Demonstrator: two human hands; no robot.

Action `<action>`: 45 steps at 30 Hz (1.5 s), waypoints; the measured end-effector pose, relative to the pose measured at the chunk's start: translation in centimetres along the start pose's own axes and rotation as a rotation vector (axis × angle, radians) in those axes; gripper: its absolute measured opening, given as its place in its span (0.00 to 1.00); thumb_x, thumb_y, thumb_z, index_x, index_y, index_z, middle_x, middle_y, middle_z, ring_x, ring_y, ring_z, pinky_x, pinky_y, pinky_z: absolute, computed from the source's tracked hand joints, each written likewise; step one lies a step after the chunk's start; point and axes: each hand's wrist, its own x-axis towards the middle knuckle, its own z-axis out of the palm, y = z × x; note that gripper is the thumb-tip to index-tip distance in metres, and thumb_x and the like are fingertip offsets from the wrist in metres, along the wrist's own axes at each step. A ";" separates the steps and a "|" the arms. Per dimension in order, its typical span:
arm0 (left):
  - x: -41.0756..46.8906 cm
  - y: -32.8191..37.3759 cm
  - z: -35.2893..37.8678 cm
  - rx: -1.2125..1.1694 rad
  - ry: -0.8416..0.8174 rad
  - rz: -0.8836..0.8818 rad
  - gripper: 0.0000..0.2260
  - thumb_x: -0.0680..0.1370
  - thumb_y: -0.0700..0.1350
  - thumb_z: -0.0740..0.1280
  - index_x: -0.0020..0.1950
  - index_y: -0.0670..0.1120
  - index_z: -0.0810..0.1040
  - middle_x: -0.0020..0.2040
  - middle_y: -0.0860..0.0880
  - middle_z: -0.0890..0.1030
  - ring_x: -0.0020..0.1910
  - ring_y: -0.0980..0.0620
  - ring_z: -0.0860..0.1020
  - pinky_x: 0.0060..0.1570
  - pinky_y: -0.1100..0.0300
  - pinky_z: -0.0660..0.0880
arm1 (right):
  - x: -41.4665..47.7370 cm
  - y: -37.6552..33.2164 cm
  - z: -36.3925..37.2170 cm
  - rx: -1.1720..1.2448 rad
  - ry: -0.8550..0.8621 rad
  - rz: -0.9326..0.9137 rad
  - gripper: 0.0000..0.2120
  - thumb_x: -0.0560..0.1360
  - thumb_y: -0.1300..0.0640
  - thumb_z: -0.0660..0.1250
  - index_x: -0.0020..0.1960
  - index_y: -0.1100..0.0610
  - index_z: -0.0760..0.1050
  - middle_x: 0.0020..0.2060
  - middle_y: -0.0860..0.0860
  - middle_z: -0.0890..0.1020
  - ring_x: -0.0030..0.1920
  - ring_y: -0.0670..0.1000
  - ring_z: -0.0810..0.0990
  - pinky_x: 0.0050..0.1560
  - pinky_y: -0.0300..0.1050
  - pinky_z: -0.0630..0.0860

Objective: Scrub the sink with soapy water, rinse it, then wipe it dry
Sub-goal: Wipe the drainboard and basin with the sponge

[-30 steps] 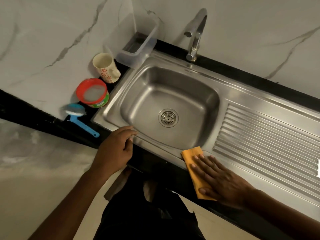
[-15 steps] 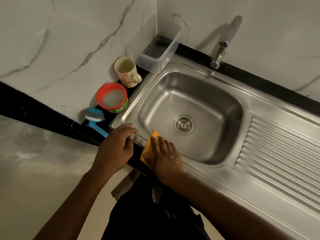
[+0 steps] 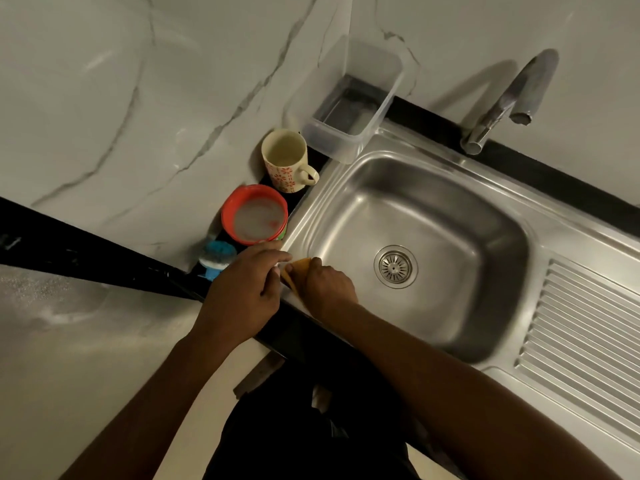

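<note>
Right hand fingers curled over orange cloth, pressing it on sink rim at basin's 8 o'clock corner; likely wiping edge dry. Left hand relaxed, resting on rim beside cloth, probably bracing. Red bowl of suds parked at 10 o'clock.

Bare hands and forearms, black clothing below

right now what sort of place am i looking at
Most likely a home kitchen: a stainless steel sink with a ribbed drainboard, a tap behind the basin, and a flowered mug beside it.
</note>
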 end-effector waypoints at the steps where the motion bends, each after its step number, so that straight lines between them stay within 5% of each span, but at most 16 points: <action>1: 0.3 -0.2 0.0 0.000 -0.011 0.010 0.15 0.84 0.42 0.64 0.70 0.49 0.79 0.73 0.53 0.76 0.74 0.55 0.72 0.72 0.54 0.73 | 0.3 0.0 -0.1 -0.020 0.025 -0.020 0.19 0.87 0.44 0.53 0.65 0.57 0.72 0.56 0.60 0.79 0.55 0.63 0.82 0.53 0.54 0.78; 7: 0.0 1.1 -1.3 0.042 0.049 0.117 0.16 0.82 0.43 0.62 0.68 0.48 0.81 0.71 0.51 0.79 0.70 0.53 0.77 0.66 0.54 0.77 | 2.9 1.6 1.2 -0.068 0.225 -0.049 0.24 0.86 0.38 0.52 0.60 0.52 0.80 0.47 0.57 0.83 0.48 0.63 0.83 0.41 0.48 0.68; 11: -0.1 1.4 -1.9 0.039 0.053 0.115 0.14 0.83 0.39 0.66 0.68 0.47 0.81 0.71 0.49 0.79 0.70 0.52 0.77 0.65 0.52 0.79 | 4.6 2.8 1.1 0.318 0.280 0.254 0.33 0.81 0.30 0.55 0.38 0.58 0.78 0.35 0.55 0.81 0.37 0.59 0.80 0.38 0.47 0.71; 13: -0.1 1.3 -1.9 0.026 0.054 0.106 0.14 0.83 0.39 0.66 0.67 0.47 0.82 0.71 0.50 0.79 0.70 0.52 0.77 0.65 0.50 0.79 | 4.6 3.7 0.6 0.500 0.336 0.325 0.33 0.80 0.30 0.56 0.36 0.57 0.76 0.33 0.54 0.80 0.35 0.58 0.80 0.36 0.47 0.71; 15: -0.1 1.0 -2.0 0.002 0.059 0.094 0.14 0.83 0.41 0.65 0.67 0.48 0.82 0.70 0.51 0.79 0.70 0.53 0.76 0.65 0.49 0.80 | 4.0 4.6 0.6 0.535 0.364 0.243 0.29 0.81 0.32 0.57 0.40 0.55 0.77 0.36 0.54 0.83 0.38 0.58 0.81 0.37 0.48 0.72; 18: -0.5 0.5 -1.9 -0.007 0.063 0.089 0.15 0.82 0.44 0.63 0.68 0.49 0.81 0.70 0.53 0.78 0.71 0.54 0.76 0.65 0.47 0.80 | 2.3 4.9 1.6 0.458 0.246 -0.003 0.22 0.80 0.33 0.61 0.62 0.47 0.79 0.47 0.51 0.87 0.46 0.53 0.85 0.43 0.46 0.76; 24: -0.7 -0.2 -0.8 0.003 0.012 0.139 0.15 0.83 0.44 0.63 0.69 0.49 0.81 0.72 0.53 0.77 0.73 0.57 0.73 0.69 0.56 0.76 | 0.8 3.8 4.7 0.275 0.378 -0.276 0.32 0.82 0.40 0.65 0.83 0.44 0.60 0.73 0.54 0.76 0.63 0.60 0.81 0.57 0.58 0.81; 30: 0.4 0.0 0.2 -0.008 -0.053 0.212 0.15 0.82 0.43 0.63 0.67 0.47 0.82 0.72 0.51 0.78 0.74 0.54 0.73 0.71 0.56 0.75 | 4.0 2.0 3.6 0.270 0.521 -0.181 0.34 0.79 0.58 0.70 0.82 0.51 0.62 0.58 0.61 0.85 0.51 0.64 0.85 0.48 0.58 0.82; 34: 1.3 0.1 0.1 -0.009 -0.086 0.233 0.16 0.82 0.43 0.61 0.68 0.47 0.82 0.72 0.50 0.78 0.75 0.55 0.72 0.71 0.60 0.71 | 6.6 2.3 1.6 0.208 0.610 -0.112 0.25 0.82 0.56 0.67 0.78 0.56 0.69 0.42 0.61 0.86 0.39 0.64 0.84 0.39 0.52 0.78; 37: 1.6 0.0 -0.1 -0.010 -0.091 0.237 0.16 0.82 0.43 0.62 0.67 0.46 0.82 0.72 0.50 0.78 0.74 0.54 0.72 0.71 0.62 0.69 | 7.9 3.6 1.2 0.268 0.635 -0.098 0.22 0.83 0.54 0.66 0.77 0.51 0.72 0.43 0.58 0.87 0.39 0.61 0.86 0.41 0.50 0.80; 39: 1.7 -0.3 -0.2 -0.013 -0.092 0.236 0.16 0.82 0.43 0.62 0.67 0.46 0.82 0.72 0.50 0.78 0.74 0.55 0.73 0.71 0.62 0.69 | 9.1 4.3 0.5 0.474 0.602 -0.036 0.18 0.83 0.52 0.65 0.73 0.46 0.75 0.45 0.52 0.87 0.40 0.53 0.87 0.42 0.53 0.84; 42: 1.8 -0.6 -0.7 -0.019 -0.092 0.228 0.16 0.82 0.44 0.62 0.67 0.47 0.82 0.71 0.51 0.79 0.73 0.55 0.74 0.71 0.61 0.70 | 10.8 4.3 -3.6 0.965 0.624 0.152 0.09 0.84 0.60 0.63 0.60 0.54 0.81 0.39 0.47 0.85 0.37 0.44 0.86 0.37 0.44 0.84; 43: 1.8 -0.6 -0.9 -0.021 -0.094 0.224 0.16 0.82 0.44 0.61 0.67 0.47 0.82 0.71 0.51 0.79 0.73 0.55 0.74 0.71 0.61 0.70 | 11.3 4.5 -5.1 1.071 0.657 0.266 0.09 0.85 0.61 0.61 0.57 0.56 0.80 0.39 0.46 0.83 0.41 0.43 0.86 0.37 0.35 0.80; 45: 1.9 -0.7 -1.3 -0.022 -0.098 0.227 0.17 0.83 0.47 0.59 0.67 0.48 0.82 0.72 0.51 0.78 0.73 0.54 0.74 0.71 0.58 0.71 | 12.4 5.2 -6.9 1.092 0.719 0.446 0.12 0.86 0.59 0.58 0.61 0.60 0.79 0.44 0.48 0.79 0.50 0.51 0.84 0.44 0.37 0.75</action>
